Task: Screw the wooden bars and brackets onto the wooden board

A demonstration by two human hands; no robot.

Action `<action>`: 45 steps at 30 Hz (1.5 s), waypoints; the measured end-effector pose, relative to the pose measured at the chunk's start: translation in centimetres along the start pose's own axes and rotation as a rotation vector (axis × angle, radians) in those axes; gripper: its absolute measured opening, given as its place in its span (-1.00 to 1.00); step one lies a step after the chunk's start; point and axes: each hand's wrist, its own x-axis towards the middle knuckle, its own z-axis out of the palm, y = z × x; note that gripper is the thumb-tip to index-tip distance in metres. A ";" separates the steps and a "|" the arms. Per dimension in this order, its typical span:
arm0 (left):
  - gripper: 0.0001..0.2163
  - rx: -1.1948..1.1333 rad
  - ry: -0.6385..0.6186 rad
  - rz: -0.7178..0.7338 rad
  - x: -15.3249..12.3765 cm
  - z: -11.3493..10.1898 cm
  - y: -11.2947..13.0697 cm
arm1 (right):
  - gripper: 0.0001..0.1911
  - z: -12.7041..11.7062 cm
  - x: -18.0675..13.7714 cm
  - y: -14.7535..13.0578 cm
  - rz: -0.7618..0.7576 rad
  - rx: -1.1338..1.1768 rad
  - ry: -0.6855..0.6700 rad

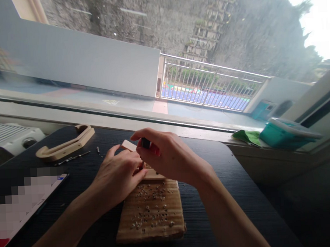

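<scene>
The wood lies at the cardboard's far end, its near edge running crosswise. The left hand, the nearer, has its grip around it; the right hand's grip encloses a tool (red and black), shaft downward, above the cardboard's far end.

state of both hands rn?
Left hand: holding a pale wooden piece, shape partly hidden, over brown corrugated cardboard.
Right hand: closed around a black-and-red tool handle.
</scene>
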 end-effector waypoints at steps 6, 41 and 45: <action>-0.79 0.022 -0.010 -0.011 0.1 0.2 0.0 | -0.82 0.6 0.3 0.4 0.025 -0.025 0.028; -0.80 -0.004 -0.005 0.014 0.0 0.3 -0.2 | -0.70 1.1 0.5 0.6 0.035 -0.037 0.030; -0.81 0.012 0.035 0.016 -0.1 0.2 -0.1 | -0.69 0.5 0.1 0.0 0.014 -0.013 0.004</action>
